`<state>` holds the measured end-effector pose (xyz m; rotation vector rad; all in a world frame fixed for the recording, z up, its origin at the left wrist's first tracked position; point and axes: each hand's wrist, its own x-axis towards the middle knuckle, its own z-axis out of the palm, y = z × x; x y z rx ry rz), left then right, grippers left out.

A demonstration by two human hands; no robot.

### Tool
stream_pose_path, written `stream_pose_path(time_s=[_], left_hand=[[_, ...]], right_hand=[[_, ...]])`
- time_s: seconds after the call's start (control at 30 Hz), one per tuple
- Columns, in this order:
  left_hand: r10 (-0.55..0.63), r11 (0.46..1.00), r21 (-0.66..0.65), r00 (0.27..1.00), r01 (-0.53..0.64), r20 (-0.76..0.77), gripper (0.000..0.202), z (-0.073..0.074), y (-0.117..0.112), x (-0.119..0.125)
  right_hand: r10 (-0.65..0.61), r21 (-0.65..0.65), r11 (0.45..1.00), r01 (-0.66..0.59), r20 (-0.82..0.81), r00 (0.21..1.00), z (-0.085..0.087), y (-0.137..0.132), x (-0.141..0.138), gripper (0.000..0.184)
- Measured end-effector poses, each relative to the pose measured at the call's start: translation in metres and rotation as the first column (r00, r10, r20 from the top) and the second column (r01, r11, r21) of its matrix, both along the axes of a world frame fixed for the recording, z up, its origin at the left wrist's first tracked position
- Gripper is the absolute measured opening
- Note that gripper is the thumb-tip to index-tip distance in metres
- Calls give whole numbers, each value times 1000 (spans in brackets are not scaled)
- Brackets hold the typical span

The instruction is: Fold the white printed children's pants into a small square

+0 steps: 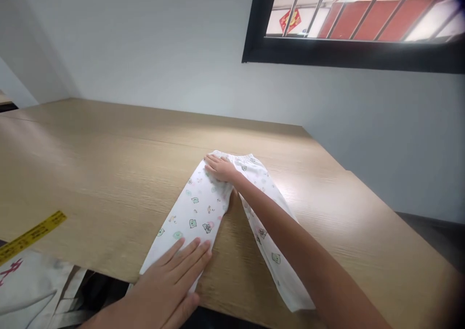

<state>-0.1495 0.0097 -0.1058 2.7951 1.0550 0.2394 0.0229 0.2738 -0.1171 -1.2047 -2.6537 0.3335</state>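
Note:
A small pair of white children's trousers point(198, 208) with little green and pink prints lies flat on a wooden table point(109, 174), waistband far from me, legs spread toward me. My left hand point(174, 275) rests flat with fingers stretched out on the cuff end of the left leg, near the table's front edge. My right hand point(220, 168) lies flat, fingers extended, on the trousers near the waistband. My right forearm crosses over the right leg, hiding part of it.
A yellow measuring tape point(31, 234) lies at the table's left front edge. A white cloth bag point(32, 285) sits below the edge at lower left. A white wall and a dark-framed window point(348, 53) stand behind the table.

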Motion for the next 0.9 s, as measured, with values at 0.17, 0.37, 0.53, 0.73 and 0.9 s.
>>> stream_pose_path(time_s=[0.17,0.37,0.53,0.73,0.9], left_hand=[[44,994,-105,999,-41,27,53,18,24,27],[-40,971,-235,999,47,34,56,32,148,136],[-98,970,-220,994,104,37,50,19,162,184],[-359,926,-69,921,372,152,59,-22,43,171],[-361,890,399,877,222,317,34,-65,3,180]], right_hand=[[-5,-64,998,-4,-139,990,30,-7,42,42],[-139,-206,973,107,-144,980,50,-27,119,43],[-83,-260,963,74,-21,996,25,-40,135,48],[-162,-83,982,167,57,985,0,-32,126,51],[-209,-39,978,207,-69,976,-2,-30,125,46]])
